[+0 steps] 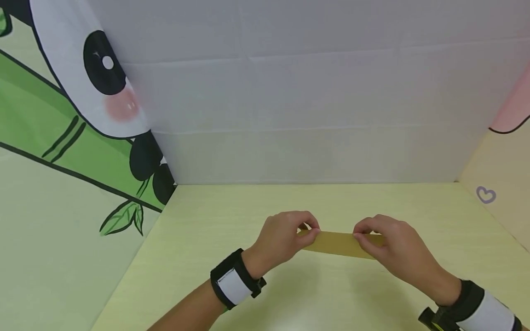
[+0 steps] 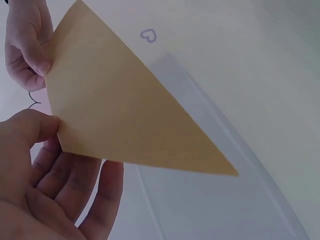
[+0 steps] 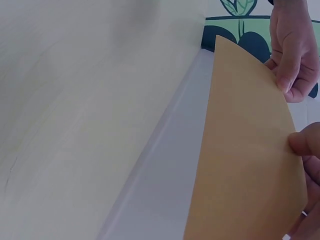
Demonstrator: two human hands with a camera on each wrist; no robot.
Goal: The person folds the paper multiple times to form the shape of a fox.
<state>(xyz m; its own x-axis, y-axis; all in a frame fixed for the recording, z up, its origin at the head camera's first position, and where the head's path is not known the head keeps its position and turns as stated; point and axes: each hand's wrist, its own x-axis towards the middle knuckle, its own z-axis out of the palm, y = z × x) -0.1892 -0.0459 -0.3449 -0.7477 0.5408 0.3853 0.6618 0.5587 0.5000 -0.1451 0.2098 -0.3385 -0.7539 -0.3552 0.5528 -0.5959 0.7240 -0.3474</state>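
A flat tan sheet of paper [image 1: 337,243] is held up above the table between both hands. My left hand [image 1: 285,234] pinches its left end near the upper edge, thumb against fingers. At the other end my right hand [image 1: 393,243] pinches the same edge. In the left wrist view the tan paper [image 2: 120,100] spreads out broad and smooth, the left hand [image 2: 55,175] at its near corner and the right hand [image 2: 30,47] beyond. The right wrist view shows the tan paper [image 3: 245,145] slightly bowed, its lower part cut off by the frame.
The pale yellow table [image 1: 223,207] meets a whitish cloth wall [image 1: 310,101] at the back. On the left is a panel with a cartoon animal and green bamboo [image 1: 54,105]. A cream panel with a small purple heart [image 1: 486,195] stands at right. Both wrists wear black and white straps.
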